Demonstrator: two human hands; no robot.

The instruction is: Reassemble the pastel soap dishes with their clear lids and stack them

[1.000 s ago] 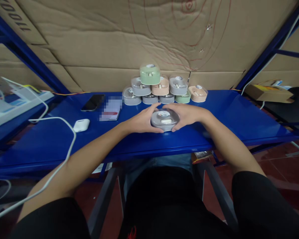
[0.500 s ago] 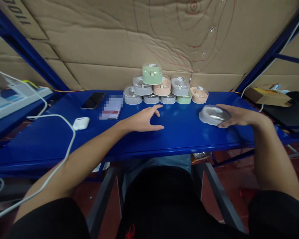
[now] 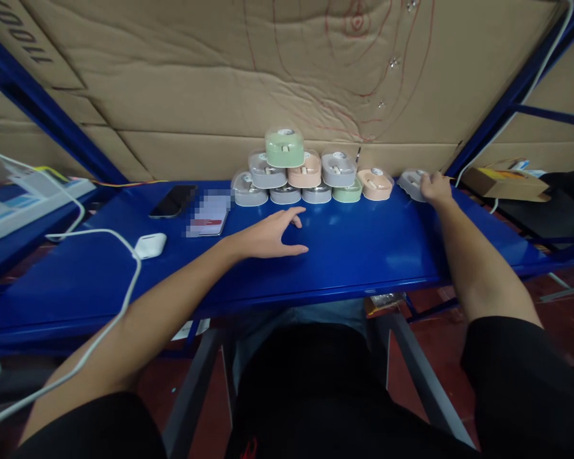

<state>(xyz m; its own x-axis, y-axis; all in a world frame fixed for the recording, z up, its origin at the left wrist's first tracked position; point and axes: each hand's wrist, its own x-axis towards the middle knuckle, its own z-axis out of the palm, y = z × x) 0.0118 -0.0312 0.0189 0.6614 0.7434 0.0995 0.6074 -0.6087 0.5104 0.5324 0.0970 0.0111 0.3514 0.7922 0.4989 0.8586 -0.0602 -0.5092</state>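
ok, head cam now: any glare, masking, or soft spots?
Head view: pale sheen on the blue tabletop; head view: pixel blocks mask most of the lit phone; head view: labels on the stacked boxes too soft to read.

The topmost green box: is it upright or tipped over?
Upright: the topmost green box stands level, its clear lid above its green base.

Dim-ish lt, faint glare on tbl [image 3: 397,239]

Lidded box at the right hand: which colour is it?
The lidded box is grey, best shown in the head view.
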